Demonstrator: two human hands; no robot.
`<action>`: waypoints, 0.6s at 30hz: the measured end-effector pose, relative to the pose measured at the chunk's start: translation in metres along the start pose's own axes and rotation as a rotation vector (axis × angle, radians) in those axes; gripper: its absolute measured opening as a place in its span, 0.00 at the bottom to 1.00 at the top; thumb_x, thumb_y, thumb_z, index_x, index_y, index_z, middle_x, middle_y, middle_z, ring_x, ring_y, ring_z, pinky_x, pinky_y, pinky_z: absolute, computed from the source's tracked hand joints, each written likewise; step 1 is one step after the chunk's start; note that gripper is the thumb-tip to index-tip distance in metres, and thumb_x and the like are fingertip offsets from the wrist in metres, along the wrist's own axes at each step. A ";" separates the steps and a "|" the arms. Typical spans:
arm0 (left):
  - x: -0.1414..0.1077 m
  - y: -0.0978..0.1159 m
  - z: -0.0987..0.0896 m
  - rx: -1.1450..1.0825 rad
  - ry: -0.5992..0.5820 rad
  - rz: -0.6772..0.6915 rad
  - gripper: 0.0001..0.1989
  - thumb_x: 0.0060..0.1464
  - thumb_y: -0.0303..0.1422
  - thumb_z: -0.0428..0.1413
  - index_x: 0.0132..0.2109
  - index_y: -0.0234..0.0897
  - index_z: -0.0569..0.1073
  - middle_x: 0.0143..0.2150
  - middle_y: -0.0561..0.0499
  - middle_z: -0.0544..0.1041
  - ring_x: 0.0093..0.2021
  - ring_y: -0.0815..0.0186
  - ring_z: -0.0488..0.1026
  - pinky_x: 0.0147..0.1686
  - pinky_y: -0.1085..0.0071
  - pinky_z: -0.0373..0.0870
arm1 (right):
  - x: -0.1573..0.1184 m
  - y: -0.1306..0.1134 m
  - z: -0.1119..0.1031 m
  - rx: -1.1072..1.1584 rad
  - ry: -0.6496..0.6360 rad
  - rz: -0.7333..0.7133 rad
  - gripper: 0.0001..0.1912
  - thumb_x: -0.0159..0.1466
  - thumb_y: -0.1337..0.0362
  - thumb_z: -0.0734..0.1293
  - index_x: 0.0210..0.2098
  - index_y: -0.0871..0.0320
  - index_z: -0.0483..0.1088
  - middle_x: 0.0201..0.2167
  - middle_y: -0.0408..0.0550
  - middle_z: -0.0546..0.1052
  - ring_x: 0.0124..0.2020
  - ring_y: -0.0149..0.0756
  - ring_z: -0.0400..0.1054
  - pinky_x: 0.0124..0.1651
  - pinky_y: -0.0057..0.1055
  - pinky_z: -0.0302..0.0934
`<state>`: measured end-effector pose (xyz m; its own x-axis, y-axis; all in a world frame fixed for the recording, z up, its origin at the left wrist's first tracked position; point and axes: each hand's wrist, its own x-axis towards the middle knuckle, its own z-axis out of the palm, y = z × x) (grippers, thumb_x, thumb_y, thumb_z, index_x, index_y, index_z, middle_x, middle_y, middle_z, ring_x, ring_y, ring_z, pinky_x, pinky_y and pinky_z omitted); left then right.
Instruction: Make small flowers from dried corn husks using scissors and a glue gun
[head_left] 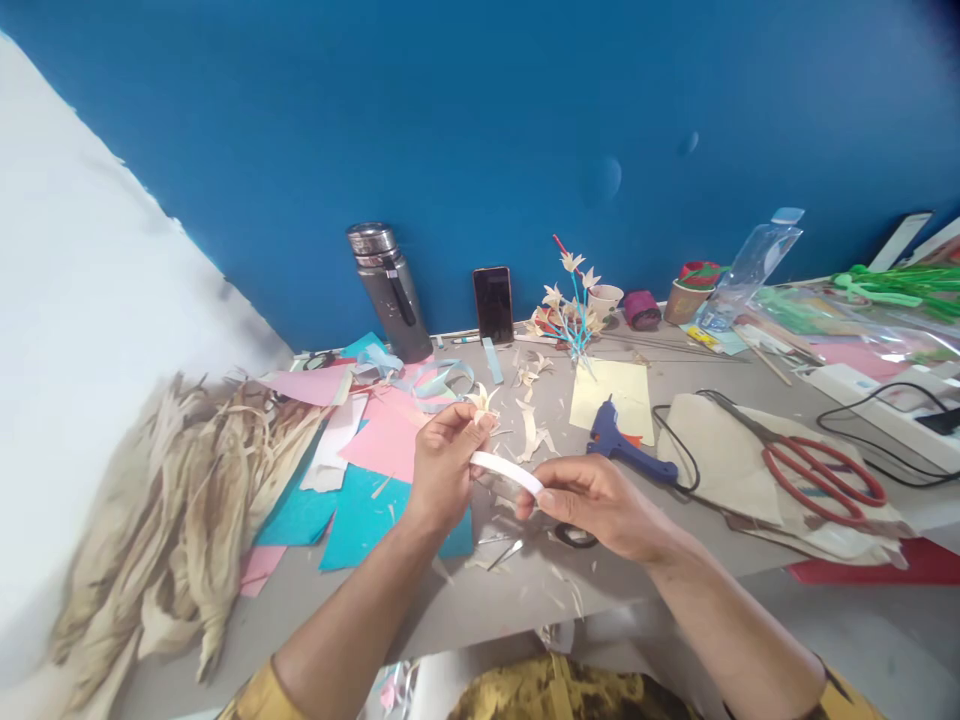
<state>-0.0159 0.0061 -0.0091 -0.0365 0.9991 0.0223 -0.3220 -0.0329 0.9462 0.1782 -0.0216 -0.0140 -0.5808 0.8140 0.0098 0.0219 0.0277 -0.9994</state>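
Observation:
Between the thumb and fingers of my left hand [442, 468] is a small pale husk flower [483, 398], its petals pointing up. A curved white band, which looks like a roll of tape [510, 470], spans from that hand to my right hand [604, 508]. My right thumb and fingers pinch the band's right end. Below the hands, a pair of small scissors [510, 552] lies on the table, partly hidden, with a black handle loop. Husk scraps [531, 430] are scattered just beyond the hands.
Dried husks [187, 520] and coloured paper [367, 520] lie left. A flask [390, 300], phone [493, 305] and finished husk flowers [576, 300] stand at the back. Rightward are a blue glue gun [626, 445], large red-handled scissors [821, 475] and a power strip [877, 410].

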 end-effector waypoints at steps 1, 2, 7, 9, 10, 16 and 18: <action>-0.001 0.000 0.000 0.019 0.002 0.020 0.17 0.49 0.39 0.67 0.30 0.38 0.66 0.16 0.62 0.60 0.15 0.77 0.53 0.17 0.77 0.50 | 0.000 -0.001 0.000 -0.009 0.003 0.027 0.19 0.65 0.51 0.68 0.38 0.63 0.79 0.29 0.48 0.75 0.25 0.27 0.58 0.26 0.26 0.49; -0.002 -0.001 0.000 0.046 0.005 0.042 0.16 0.49 0.38 0.66 0.31 0.38 0.66 0.16 0.62 0.60 0.15 0.76 0.53 0.17 0.77 0.50 | 0.001 -0.003 0.000 -0.018 0.009 0.053 0.18 0.64 0.52 0.69 0.38 0.62 0.79 0.28 0.46 0.74 0.24 0.27 0.57 0.26 0.25 0.48; -0.008 -0.002 0.001 0.243 0.049 0.130 0.09 0.53 0.35 0.62 0.33 0.38 0.69 0.18 0.60 0.62 0.17 0.75 0.56 0.18 0.77 0.52 | 0.008 -0.012 0.009 -0.076 0.067 0.090 0.15 0.63 0.54 0.68 0.33 0.61 0.77 0.20 0.40 0.66 0.20 0.25 0.53 0.22 0.25 0.44; -0.010 -0.001 0.002 0.283 0.052 0.138 0.07 0.52 0.33 0.61 0.32 0.38 0.70 0.19 0.59 0.63 0.19 0.74 0.58 0.20 0.77 0.54 | 0.012 -0.015 0.015 -0.094 0.112 0.031 0.15 0.62 0.55 0.69 0.27 0.61 0.75 0.20 0.40 0.67 0.20 0.24 0.53 0.23 0.25 0.46; -0.011 0.000 0.003 0.283 0.043 0.129 0.06 0.52 0.33 0.61 0.32 0.37 0.70 0.20 0.59 0.63 0.19 0.74 0.58 0.20 0.77 0.55 | 0.013 -0.016 0.017 -0.092 0.127 0.004 0.15 0.62 0.56 0.69 0.25 0.61 0.73 0.20 0.41 0.68 0.20 0.24 0.53 0.23 0.25 0.47; -0.009 0.004 0.004 0.230 0.011 0.091 0.06 0.47 0.32 0.62 0.28 0.36 0.73 0.30 0.54 0.70 0.20 0.76 0.58 0.18 0.77 0.56 | 0.014 -0.019 0.021 -0.078 0.116 0.016 0.12 0.61 0.59 0.69 0.25 0.60 0.71 0.19 0.39 0.66 0.21 0.25 0.53 0.23 0.25 0.46; -0.009 0.004 0.004 0.220 0.007 0.087 0.07 0.47 0.33 0.63 0.27 0.35 0.73 0.34 0.53 0.71 0.21 0.77 0.58 0.18 0.77 0.56 | 0.014 -0.020 0.020 -0.097 0.109 0.040 0.11 0.60 0.61 0.68 0.25 0.60 0.71 0.19 0.38 0.64 0.21 0.25 0.52 0.23 0.25 0.45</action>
<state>-0.0127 -0.0025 -0.0036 -0.0615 0.9926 0.1051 -0.1036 -0.1111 0.9884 0.1539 -0.0225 0.0057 -0.4861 0.8736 -0.0212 0.1250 0.0455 -0.9911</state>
